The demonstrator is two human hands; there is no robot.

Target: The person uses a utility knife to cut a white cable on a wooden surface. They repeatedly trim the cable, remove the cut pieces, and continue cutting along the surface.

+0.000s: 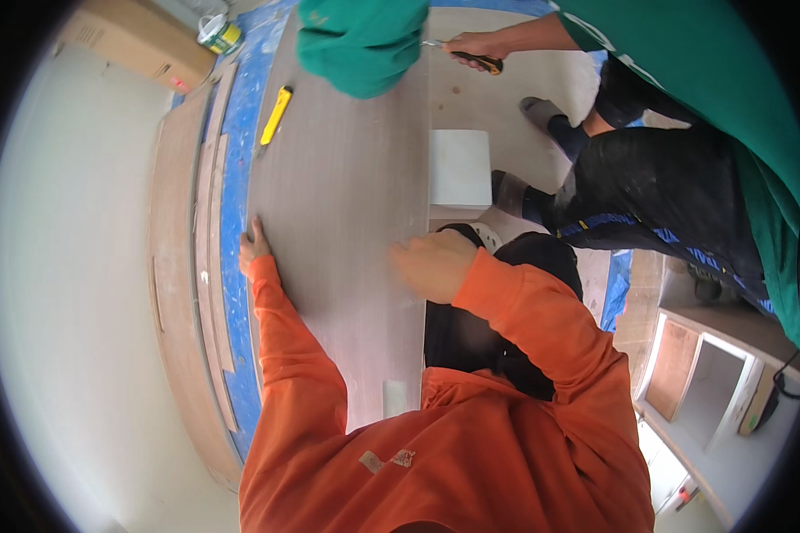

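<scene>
A long wood-grain panel (340, 200) lies lengthwise before me. My left hand (255, 248) rests on its left edge, thumb on the face and fingers at the side, gripping the edge. Over the panel's right edge is my right hand (435, 265), blurred, its fingers curled; whether it touches the panel or holds something small cannot be told. A yellow utility knife (277, 116) lies on the panel near its far left edge. Close to my right hand, a white box-like block (461, 168) stands beside the panel.
A co-worker in green at the right holds a black-and-orange utility knife (483, 62) beside the panel's far end. Wooden boards (207, 253) lie on blue sheeting (237, 166) at the left. Farther off are a cardboard box (147, 43) and a small bucket (219, 34). A cabinet frame (697, 333) stands lower right.
</scene>
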